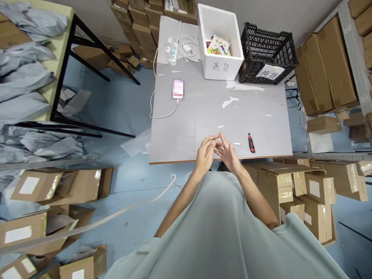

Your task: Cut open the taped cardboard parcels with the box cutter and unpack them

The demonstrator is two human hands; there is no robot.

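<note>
Both of our hands meet at the lower middle of the frame, over the near edge of the counter (203, 112). Our left hand (205, 155) and right hand (227, 154) have their fingertips touching each other, fingers loosely spread; neither grip holds anything that we can make out.

Nearest to them is a box cutter (251, 143) with a red and black body, lying flat on the counter just to the right of our right hand, apart from it. Its long axis runs nearly up and down the frame, tilted slightly, one end pointing toward the counter's near edge and the other toward the far side. We cannot tell which end carries the blade. Our right hand is clearly the nearer one.

Farther up the frame, a phone (178, 89) lies on its cable at centre left, a white foam box (221, 68) stands at the top, and a black crate (269, 50) sits just beside it on the right.
</note>
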